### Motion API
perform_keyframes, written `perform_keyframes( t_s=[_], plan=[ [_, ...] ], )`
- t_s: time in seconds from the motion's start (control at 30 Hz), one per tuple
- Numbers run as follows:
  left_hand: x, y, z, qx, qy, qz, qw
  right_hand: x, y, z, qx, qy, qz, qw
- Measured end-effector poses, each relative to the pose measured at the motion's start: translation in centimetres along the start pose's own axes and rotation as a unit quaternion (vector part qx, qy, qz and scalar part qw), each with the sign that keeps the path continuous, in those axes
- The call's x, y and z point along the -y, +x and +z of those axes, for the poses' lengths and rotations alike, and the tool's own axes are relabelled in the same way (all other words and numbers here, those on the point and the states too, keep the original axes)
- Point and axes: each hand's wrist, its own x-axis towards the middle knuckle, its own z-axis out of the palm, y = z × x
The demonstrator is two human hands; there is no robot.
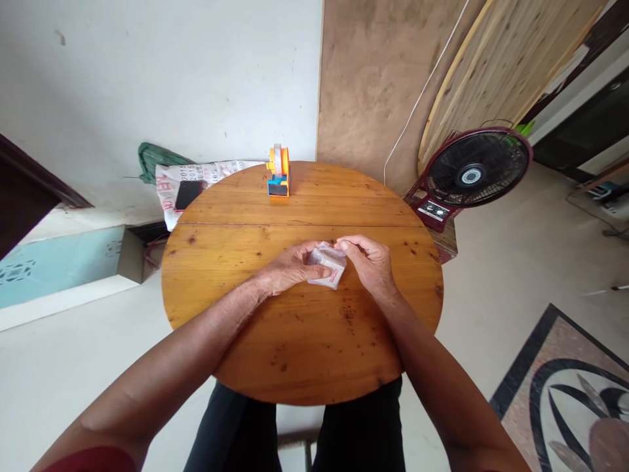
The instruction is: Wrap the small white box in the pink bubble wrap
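Note:
Over the middle of the round wooden table (275, 328) is a small whitish packet (334, 276) in clear plastic, with red print on its front. My left hand (293, 267) grips it from the left, thumb across the front and fingers behind. At its top right corner, my right hand (369, 261) pinches the plastic edge between thumb and forefinger. What is inside the wrapping cannot be made out.
An orange and blue tape dispenser (279, 174) stands at the table's far edge. Behind the left edge, a dark phone (189, 195) lies on a printed white sack (170, 180). A dark red fan (472, 174) stands at the right, near a white cord (417, 98).

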Motion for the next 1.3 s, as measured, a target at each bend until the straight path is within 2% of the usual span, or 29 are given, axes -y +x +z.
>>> perform_keyframes(
  t_s=[0.2, 0.4, 0.77, 0.87, 1.0, 1.17, 1.23, 1.3],
  plan=[
    [0.0, 0.2, -0.1, -0.047, -0.007, -0.006, 0.999, 0.7, -0.4, 0.1, 0.009, -0.026, -0.012, 1.0],
    [-0.4, 0.3, -0.2, -0.064, -0.004, -0.015, 0.998, 1.1, -0.5, 0.1, 0.029, -0.046, -0.042, 0.998],
    [0.0, 0.5, -0.7, -0.084, -0.058, -0.012, 0.995, 0.1, -0.9, 0.3, 0.054, -0.14, -0.159, 0.976],
    [0.1, 0.5, -0.7, -0.076, -0.071, -0.011, 0.995, -0.1, -1.0, 0.3, 0.059, -0.177, -0.201, 0.962],
    [-0.1, 0.4, -0.8, -0.052, -0.113, -0.014, 0.992, 0.4, -1.2, 0.2, 0.093, -0.277, -0.242, 0.925],
    [-0.4, 0.5, -1.0, -0.082, -0.183, -0.009, 0.98, 1.1, -1.3, 0.6, 0.108, -0.399, -0.258, 0.873],
    [-0.4, 0.6, -1.1, -0.079, -0.189, -0.005, 0.979, 1.1, -1.4, 0.7, 0.094, -0.419, -0.264, 0.863],
    [-0.5, 0.5, -1.2, -0.065, -0.191, 0.0, 0.98, 1.0, -1.5, 0.5, 0.072, -0.404, -0.28, 0.868]
  ],
)
